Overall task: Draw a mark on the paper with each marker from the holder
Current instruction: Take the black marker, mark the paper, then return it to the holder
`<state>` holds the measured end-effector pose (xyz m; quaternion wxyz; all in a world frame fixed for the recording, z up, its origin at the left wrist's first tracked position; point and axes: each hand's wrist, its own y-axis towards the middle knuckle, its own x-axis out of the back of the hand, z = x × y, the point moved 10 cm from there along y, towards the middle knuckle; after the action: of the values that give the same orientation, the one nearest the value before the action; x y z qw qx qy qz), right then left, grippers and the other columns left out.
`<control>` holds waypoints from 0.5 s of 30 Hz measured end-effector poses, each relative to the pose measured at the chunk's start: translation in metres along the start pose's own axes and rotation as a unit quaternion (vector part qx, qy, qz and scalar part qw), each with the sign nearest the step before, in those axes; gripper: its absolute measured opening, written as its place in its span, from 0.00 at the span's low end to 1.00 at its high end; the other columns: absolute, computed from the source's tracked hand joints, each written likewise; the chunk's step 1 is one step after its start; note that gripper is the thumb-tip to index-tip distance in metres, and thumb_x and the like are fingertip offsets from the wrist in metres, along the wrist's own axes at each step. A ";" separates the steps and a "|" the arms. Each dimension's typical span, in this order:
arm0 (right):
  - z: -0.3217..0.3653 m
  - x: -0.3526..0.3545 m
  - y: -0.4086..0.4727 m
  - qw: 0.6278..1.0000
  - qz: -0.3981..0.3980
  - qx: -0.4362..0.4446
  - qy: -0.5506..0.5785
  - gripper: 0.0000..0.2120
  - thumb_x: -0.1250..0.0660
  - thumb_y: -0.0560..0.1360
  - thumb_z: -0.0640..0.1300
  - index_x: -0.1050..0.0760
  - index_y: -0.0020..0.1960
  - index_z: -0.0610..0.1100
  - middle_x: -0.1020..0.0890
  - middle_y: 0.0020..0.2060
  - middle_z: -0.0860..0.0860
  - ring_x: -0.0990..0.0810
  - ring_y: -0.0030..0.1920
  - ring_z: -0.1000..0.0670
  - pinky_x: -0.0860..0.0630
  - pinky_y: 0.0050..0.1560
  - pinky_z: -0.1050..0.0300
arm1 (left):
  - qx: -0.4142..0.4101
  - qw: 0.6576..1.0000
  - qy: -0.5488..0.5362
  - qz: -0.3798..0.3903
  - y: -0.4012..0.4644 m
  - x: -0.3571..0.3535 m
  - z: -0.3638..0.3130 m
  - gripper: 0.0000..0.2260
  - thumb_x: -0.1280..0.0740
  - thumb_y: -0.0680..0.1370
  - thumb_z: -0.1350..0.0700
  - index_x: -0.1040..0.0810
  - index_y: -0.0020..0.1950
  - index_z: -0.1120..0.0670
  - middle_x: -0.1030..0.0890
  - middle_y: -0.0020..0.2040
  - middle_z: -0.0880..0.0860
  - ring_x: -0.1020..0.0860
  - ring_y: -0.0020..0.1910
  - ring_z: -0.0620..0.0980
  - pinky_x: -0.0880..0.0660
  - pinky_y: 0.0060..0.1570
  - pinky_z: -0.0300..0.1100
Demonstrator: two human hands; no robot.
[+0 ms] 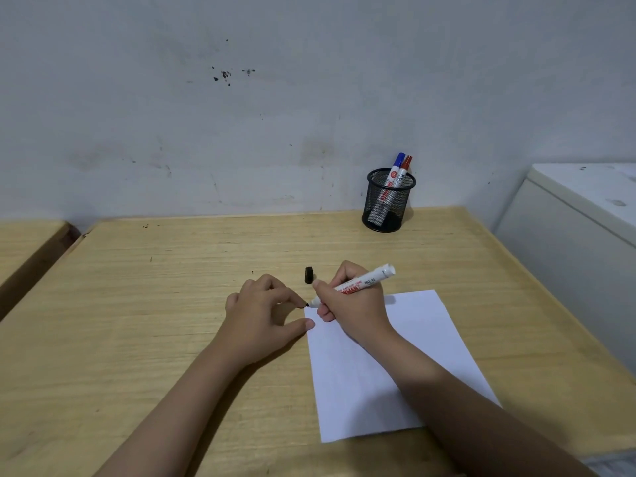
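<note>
My right hand [351, 304] grips an uncapped white marker [370, 279] with a black tip, which points left at the top left corner of the white paper [395, 366]. The marker's black cap [309, 275] stands on the wooden table just beyond my hands. My left hand [265, 315] rests on the table beside the paper's left edge, fingers apart, its thumb touching the paper's edge and a fingertip close to the marker tip. A black mesh holder [388, 204] at the back right holds a blue-capped marker [396, 166] and a red-capped marker [405, 168]. I see no mark on the paper.
The wooden table [172, 304] meets a scuffed white wall behind. A white cabinet [568, 235] stands to the right of the table. A second wooden table [24, 246] sits at the left, across a narrow gap.
</note>
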<state>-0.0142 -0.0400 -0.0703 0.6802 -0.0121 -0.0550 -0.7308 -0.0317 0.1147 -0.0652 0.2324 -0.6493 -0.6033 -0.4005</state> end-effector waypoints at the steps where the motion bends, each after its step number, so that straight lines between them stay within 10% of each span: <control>1: 0.000 -0.001 0.000 1.000 0.002 -0.001 -0.002 0.14 0.28 0.70 0.38 0.32 0.33 0.39 0.21 0.31 0.31 0.19 0.25 0.50 0.22 0.29 0.53 | 0.002 1.000 0.000 0.000 0.000 0.000 -0.001 0.18 0.33 0.61 0.33 0.21 0.46 0.38 0.27 0.48 0.40 0.31 0.52 0.44 0.40 0.52 0.45; 15: -0.007 -0.003 0.002 0.999 0.012 -0.032 0.002 0.16 0.30 0.67 0.35 0.34 0.28 0.46 0.23 0.20 0.51 0.21 0.23 0.50 0.26 0.28 0.58 | 0.009 1.000 0.008 -0.010 -0.001 0.004 -0.004 0.13 0.28 0.64 0.39 0.21 0.46 0.40 0.27 0.48 0.41 0.31 0.52 0.44 0.40 0.54 0.45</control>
<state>-0.0118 -0.0381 -0.0777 0.6886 -0.0334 -0.0305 -0.7237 -0.0341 0.1138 -0.0602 0.2387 -0.6377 -0.6117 -0.4028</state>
